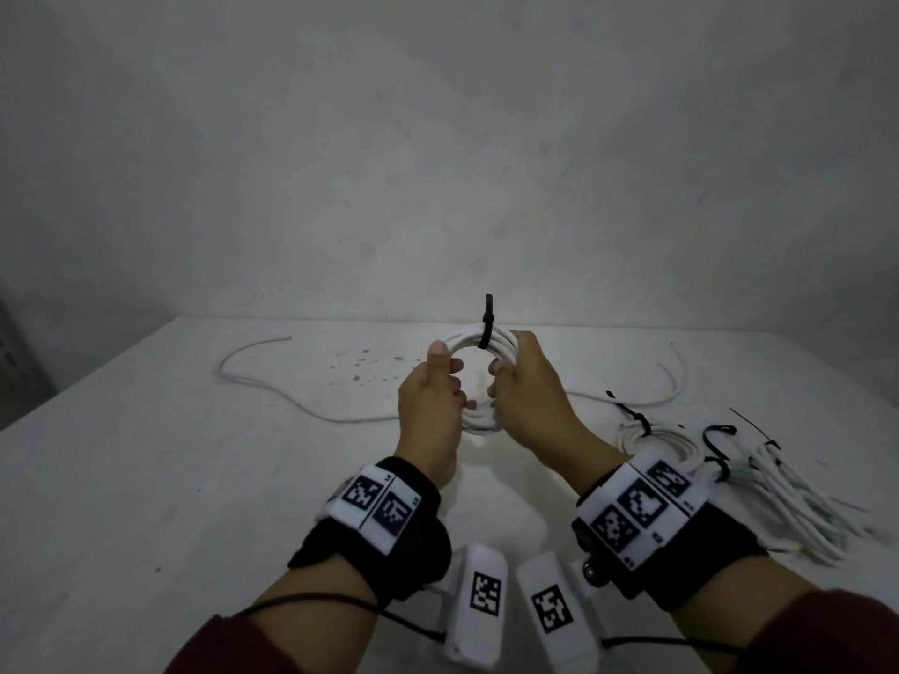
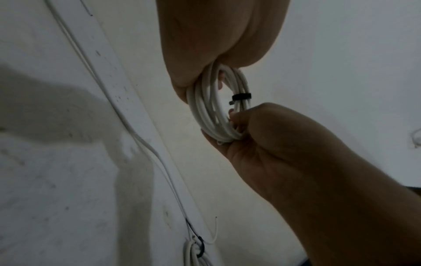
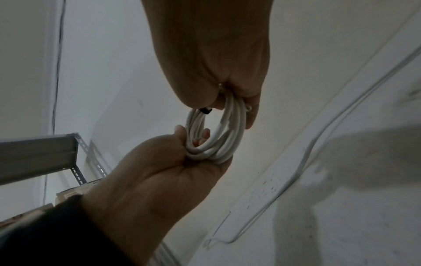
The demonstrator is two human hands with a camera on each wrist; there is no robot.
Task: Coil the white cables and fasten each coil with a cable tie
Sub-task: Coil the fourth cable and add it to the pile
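Observation:
Both hands hold a coil of white cable [image 1: 474, 340] upright above the table. My left hand [image 1: 433, 396] grips the coil's left side, thumb up along its rim. My right hand [image 1: 528, 386] grips the right side. A black cable tie [image 1: 487, 323] wraps the top of the coil, its tail sticking up. In the left wrist view the coil [image 2: 212, 109] runs between both hands with the tie [image 2: 241, 96] banded round it. The right wrist view shows the coil [image 3: 216, 136] and the tie [image 3: 206, 110] at my right hand's fingers.
A loose white cable [image 1: 292, 396] snakes across the white table [image 1: 146, 479] to the left and behind the hands. Tied coils [image 1: 661, 440] with black ties and a bundle of white cables [image 1: 798, 503] lie at the right. A metal shelf [image 3: 41, 156] shows at left.

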